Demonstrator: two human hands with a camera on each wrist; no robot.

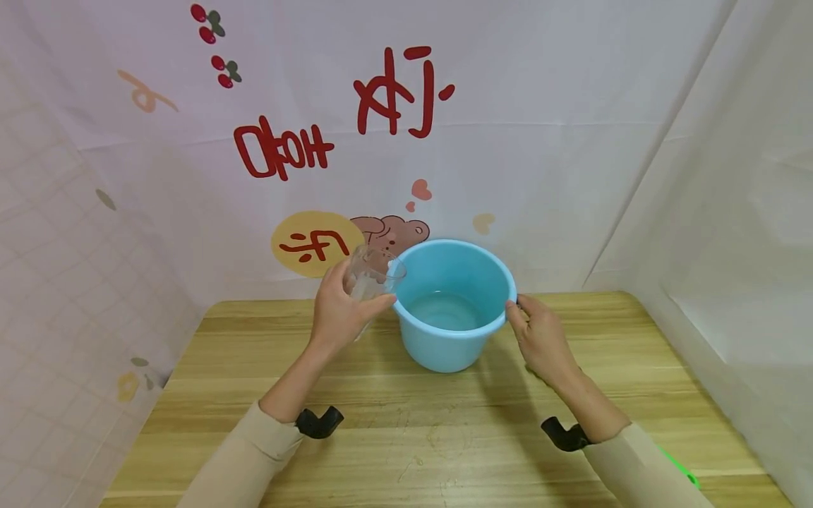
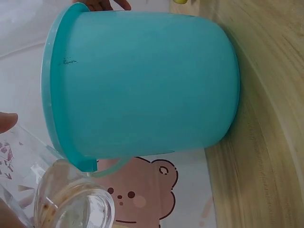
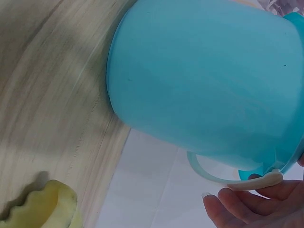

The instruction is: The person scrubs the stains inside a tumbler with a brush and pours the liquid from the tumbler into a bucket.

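Observation:
A light blue bucket (image 1: 441,353) stands upright on the wooden table, with shallow clear liquid (image 1: 444,310) at its bottom. My left hand (image 1: 336,307) grips a clear cup (image 1: 375,271) at the bucket's left rim, the cup's mouth leaning toward the bucket. Brownish marks show near the base of the cup (image 2: 76,199) in the left wrist view. At the bucket's right rim, my right hand (image 1: 543,339) holds on with the thumb over the edge and the fingers behind. In the right wrist view those fingers lie by the bucket's pale handle (image 3: 237,183).
A yellow thing with a wavy edge (image 3: 47,206) lies on the table by the bucket in the right wrist view. A bright green strip (image 1: 682,469) shows beside my right sleeve. Behind the table (image 1: 406,437) hangs a printed white sheet (image 1: 527,141).

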